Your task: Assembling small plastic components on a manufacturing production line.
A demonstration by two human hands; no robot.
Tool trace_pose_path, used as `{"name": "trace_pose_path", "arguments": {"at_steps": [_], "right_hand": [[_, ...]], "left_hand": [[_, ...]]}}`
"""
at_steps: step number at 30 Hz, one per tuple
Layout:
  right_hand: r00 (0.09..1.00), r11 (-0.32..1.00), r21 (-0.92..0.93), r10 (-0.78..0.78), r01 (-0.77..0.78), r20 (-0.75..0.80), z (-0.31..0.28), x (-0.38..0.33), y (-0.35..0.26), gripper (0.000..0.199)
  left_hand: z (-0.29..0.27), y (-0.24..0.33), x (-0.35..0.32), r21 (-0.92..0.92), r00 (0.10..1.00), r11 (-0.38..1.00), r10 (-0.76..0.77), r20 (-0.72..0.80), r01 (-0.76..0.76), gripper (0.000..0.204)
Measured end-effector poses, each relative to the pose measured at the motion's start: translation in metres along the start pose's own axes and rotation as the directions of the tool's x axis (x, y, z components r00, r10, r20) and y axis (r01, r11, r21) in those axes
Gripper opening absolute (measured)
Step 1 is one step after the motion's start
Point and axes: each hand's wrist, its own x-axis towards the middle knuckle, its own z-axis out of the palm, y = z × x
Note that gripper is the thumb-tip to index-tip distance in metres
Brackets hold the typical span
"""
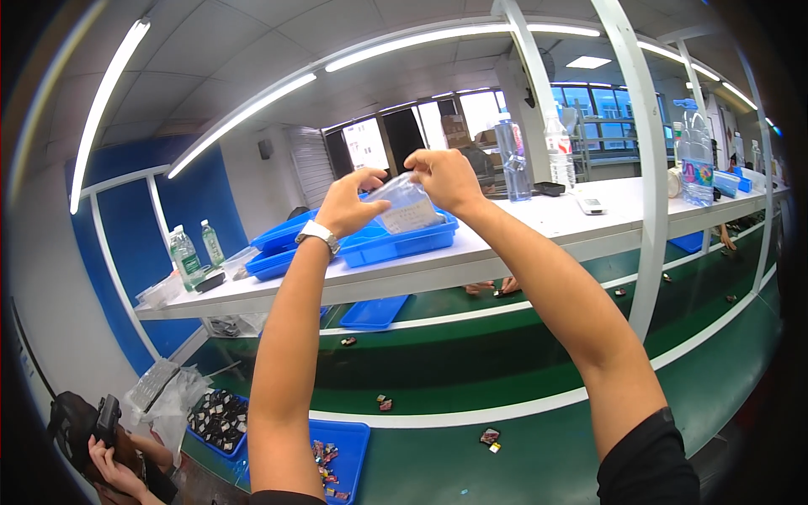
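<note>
Both my arms reach up over the white shelf (539, 220). Between my hands is a clear plastic bag (411, 215) with a white written-on label. My right hand (446, 178) pinches its upper edge with bent fingers. At the bag's left edge is my left hand (343, 204), wearing a watch, with thumb and fingers curved around that corner; the fingertips are partly hidden. Just behind and below the bag lies a blue tray (404, 247) on the shelf. More blue trays (273, 263) lie beside it on the left.
Below runs a green conveyor belt (539, 454) with small dark parts (490, 437) on it. A blue tray (358, 438) of small colored pieces and another holding black parts (220, 421) stand lower left. A white post (646, 168) rises right. Bottles (513, 160) stand on the shelf. A person (118, 454) is lower left.
</note>
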Motion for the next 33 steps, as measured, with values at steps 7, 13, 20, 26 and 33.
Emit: {"name": "trace_pose_path", "arguments": {"at_steps": [7,13,20,26,33], "right_hand": [[0.992,0.995,0.024,-0.098,0.096,0.077,0.006,-0.003,-0.006,0.027],[0.79,0.736,-0.385,-0.612,0.557,-0.027,0.005,-0.017,-0.016,0.005],[0.763,0.672,-0.376,-0.618,0.637,0.189,0.007,-0.017,-0.003,0.006],[0.717,0.812,-0.195,-0.34,0.55,0.608,-0.004,-0.002,-0.035,0.015],[0.617,0.776,-0.554,0.283,0.303,0.734,0.008,0.015,-0.056,0.032]], "left_hand": [[-0.017,0.008,0.012,0.039,0.895,0.979,-0.199,0.4,0.2,0.028],[-0.008,0.001,0.02,-0.06,0.861,0.949,-0.253,0.442,0.31,0.024],[0.014,-0.012,0.027,-0.269,0.806,0.809,-0.366,0.466,0.523,0.024],[0.027,-0.022,0.025,-0.191,0.853,0.839,-0.466,0.234,0.51,0.023],[0.033,-0.012,0.024,-0.371,0.831,0.751,-0.433,0.349,0.547,0.029]]}}
